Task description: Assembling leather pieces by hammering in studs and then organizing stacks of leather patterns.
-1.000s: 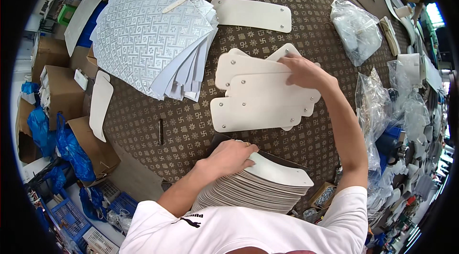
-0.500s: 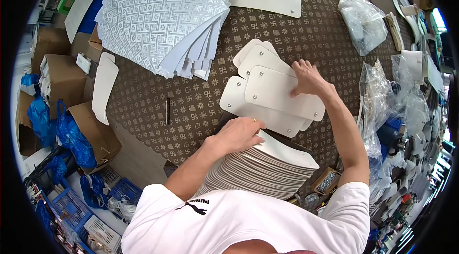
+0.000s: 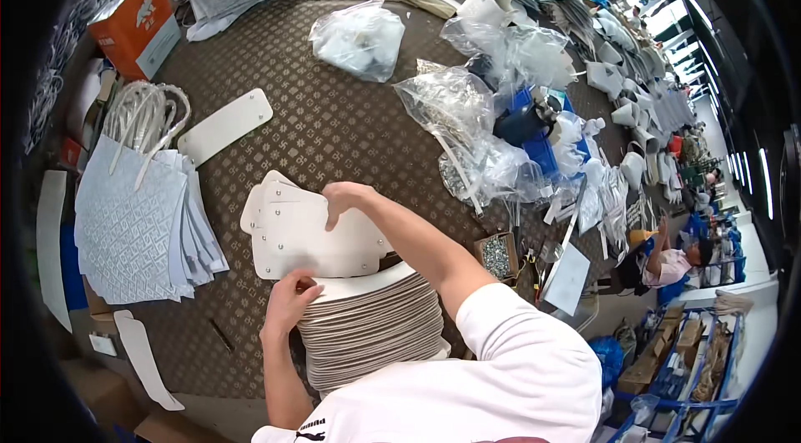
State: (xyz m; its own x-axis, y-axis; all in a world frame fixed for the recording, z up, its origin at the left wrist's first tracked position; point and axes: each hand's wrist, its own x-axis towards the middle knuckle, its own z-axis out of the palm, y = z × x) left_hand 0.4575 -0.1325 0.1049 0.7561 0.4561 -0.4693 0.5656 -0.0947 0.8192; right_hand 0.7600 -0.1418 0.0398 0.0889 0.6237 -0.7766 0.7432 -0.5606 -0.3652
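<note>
Several white panels with rounded corners and metal rivets (image 3: pixel 288 230) lie in an overlapping pile on the patterned brown table covering. My right hand (image 3: pixel 344 199) is at the pile's far right edge, its thumb on the top panel and its fingers over the edge. Just below stands a tall stack of curved white panels (image 3: pixel 375 326). My left hand (image 3: pixel 290 303), with a ring on one finger, is closed at the upper left corner of the stack's top panel. The fingertips are partly hidden there.
To the left are patterned pale sheets (image 3: pixel 125 226) with white cord handles (image 3: pixel 150 122) and a single riveted panel (image 3: pixel 227 126). Clear plastic bags (image 3: pixel 359 38) lie at the back. An open box of small metal parts (image 3: pixel 498 256) is on the right. Another person (image 3: pixel 667 264) is far right.
The view has swung to the right, so the pile and stack appear further left. Between the frames my right hand stays at the riveted pile and my left at the stack's top.
</note>
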